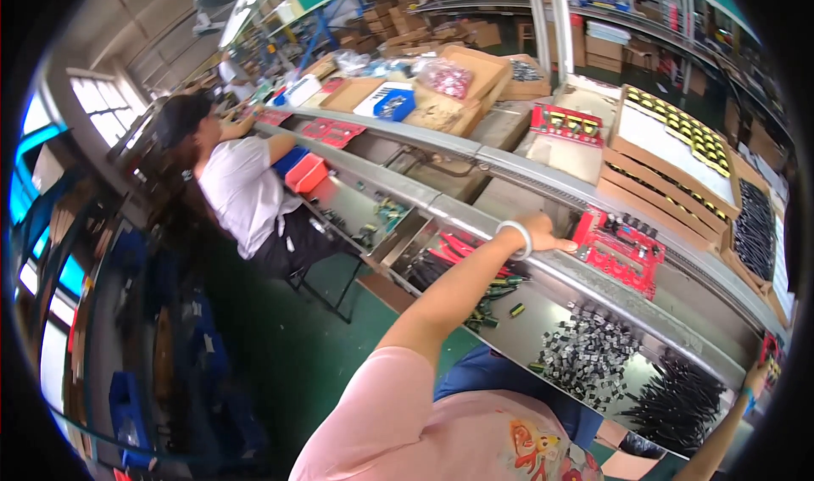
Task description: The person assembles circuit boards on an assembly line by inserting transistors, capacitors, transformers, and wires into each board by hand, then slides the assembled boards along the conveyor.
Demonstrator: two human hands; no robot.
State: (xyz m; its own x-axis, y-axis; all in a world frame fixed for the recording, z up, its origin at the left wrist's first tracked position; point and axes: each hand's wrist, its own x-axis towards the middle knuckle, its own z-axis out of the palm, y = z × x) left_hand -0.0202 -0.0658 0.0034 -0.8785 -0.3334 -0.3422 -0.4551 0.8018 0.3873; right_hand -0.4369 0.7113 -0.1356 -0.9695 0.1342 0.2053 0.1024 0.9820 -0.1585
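My left hand (543, 232), with a pale bracelet at the wrist, reaches over the metal rail. Its thumb presses the left edge of a red circuit board (623, 252) fitted with black components; the other fingers are curled and partly hidden. At the far right rim, my right hand (756, 377) is closed on a small red board-like piece (770, 349), seen only in part. Below the rail, in the metal tray, lie a pile of small black-and-silver parts (589, 354) and a heap of black cable-like parts (678, 405). Green cylindrical components (492, 303) and red-handled tools (454, 248) lie further left.
A metal rail (610, 290) runs between me and the line. Cardboard trays of yellow-and-black parts (678, 125) are stacked beyond it, beside another red board (568, 125). To the left a co-worker (246, 184) sits near a red bin (309, 173). Shelving with blue bins (127, 409) stands far left.
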